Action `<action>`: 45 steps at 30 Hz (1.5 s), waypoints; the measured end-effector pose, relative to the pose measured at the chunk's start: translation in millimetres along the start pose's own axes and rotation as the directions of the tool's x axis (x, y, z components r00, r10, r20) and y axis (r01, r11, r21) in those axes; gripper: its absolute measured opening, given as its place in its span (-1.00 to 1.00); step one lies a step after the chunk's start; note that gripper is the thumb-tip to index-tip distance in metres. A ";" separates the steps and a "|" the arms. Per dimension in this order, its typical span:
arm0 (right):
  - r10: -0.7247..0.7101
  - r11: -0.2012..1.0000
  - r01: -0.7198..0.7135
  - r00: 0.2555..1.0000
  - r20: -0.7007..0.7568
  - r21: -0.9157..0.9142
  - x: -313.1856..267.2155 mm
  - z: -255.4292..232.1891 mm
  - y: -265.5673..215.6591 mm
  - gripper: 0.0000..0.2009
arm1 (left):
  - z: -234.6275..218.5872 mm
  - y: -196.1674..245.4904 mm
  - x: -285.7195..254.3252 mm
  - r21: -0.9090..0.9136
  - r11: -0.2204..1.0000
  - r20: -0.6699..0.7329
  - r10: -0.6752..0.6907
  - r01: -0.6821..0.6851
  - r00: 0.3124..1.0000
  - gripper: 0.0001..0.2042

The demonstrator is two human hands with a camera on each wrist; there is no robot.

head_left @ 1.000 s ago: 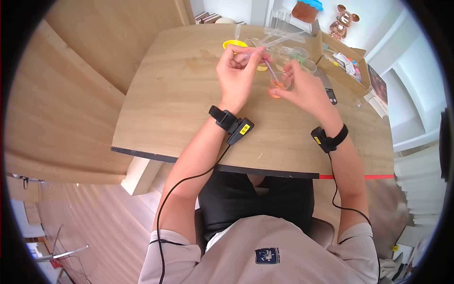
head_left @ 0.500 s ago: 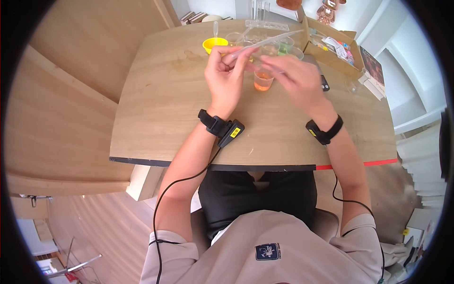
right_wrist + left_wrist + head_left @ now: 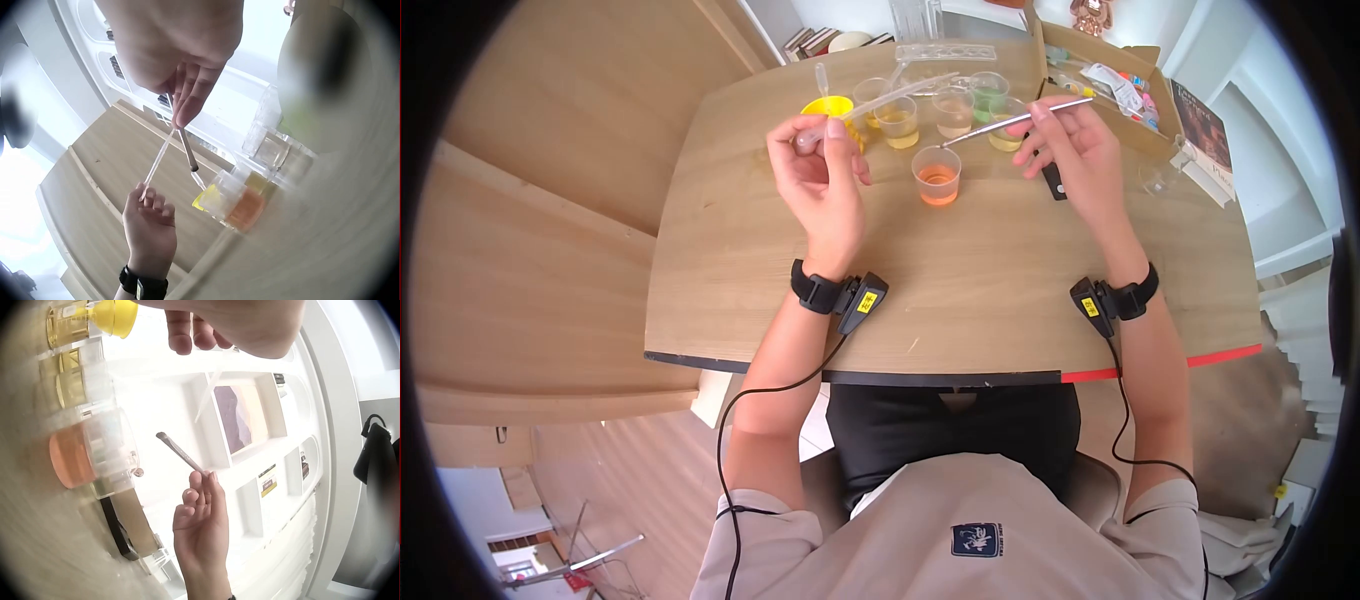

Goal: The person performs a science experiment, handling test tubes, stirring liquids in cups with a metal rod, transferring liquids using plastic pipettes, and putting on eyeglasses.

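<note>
My left hand (image 3: 818,190) is raised at the left and pinches a clear plastic dropper (image 3: 895,98) by its bulb, the long tube slanting up to the right. With thumb and fingers, my right hand (image 3: 1082,158) holds a thin brush (image 3: 1005,123). Its dark, slanted bristle tip (image 3: 162,436) points left, over the rim of a clear cup of orange liquid (image 3: 938,184). This cup stands on the table between the two hands. In the right wrist view the brush (image 3: 187,151) and dropper (image 3: 159,156) cross the space above the cups.
Behind the orange cup stand several clear cups (image 3: 897,126) of yellow, pale and green liquid. A yellow cup (image 3: 828,108) with another dropper is behind my left hand. A clear rack (image 3: 945,53) lies at the table's back. An open cardboard box (image 3: 1100,88) holds small items at right.
The brush, earlier dipping into the orange cup beside my left hand, is now out and in my right hand. The right hand has let go of the cup, and the hands have moved apart.
</note>
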State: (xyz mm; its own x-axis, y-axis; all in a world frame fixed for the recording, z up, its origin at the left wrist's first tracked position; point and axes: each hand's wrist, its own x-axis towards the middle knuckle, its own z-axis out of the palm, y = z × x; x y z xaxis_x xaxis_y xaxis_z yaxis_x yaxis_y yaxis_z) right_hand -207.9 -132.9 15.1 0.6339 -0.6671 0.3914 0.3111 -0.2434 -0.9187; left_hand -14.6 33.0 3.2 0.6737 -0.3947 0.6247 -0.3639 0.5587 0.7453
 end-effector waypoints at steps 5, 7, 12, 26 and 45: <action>0.031 0.998 -0.030 0.999 -0.028 0.047 2.5 -6.1 0.8 -0.76 | 1.9 2.5 -1.4 0.034 0.999 0.040 -0.019 0.018 0.999 -0.83; 0.056 0.995 -0.049 0.995 -0.080 0.086 1.9 -7.6 -3.2 -0.76 | 1.5 1.4 -0.2 0.039 0.999 0.047 -0.028 0.026 0.998 -0.83; -0.007 1.000 0.008 0.999 -0.034 0.030 -0.8 -7.5 -3.7 -0.80 | 1.6 -4.4 -1.4 0.054 0.998 0.111 0.008 -0.014 0.994 -0.86; -0.563 0.168 0.796 0.562 0.606 -0.582 19.2 63.4 -35.0 -0.69 | 10.3 0.6 -7.1 -0.305 0.885 0.254 -0.280 0.352 0.926 -0.88; -0.415 0.336 0.554 0.813 0.408 -0.762 29.5 43.5 -56.8 -0.77 | 3.2 11.2 -6.4 -0.076 0.990 0.355 0.138 -0.118 0.925 -0.38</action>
State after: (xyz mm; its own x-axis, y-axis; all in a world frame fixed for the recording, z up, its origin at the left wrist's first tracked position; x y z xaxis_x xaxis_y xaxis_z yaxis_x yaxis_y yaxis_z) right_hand -176.1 -108.2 81.2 0.6751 -0.1544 0.7214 -0.0841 -0.9876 -0.1327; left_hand -25.0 39.5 8.3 0.3448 -0.5470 0.7628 -0.3905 0.6554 0.6465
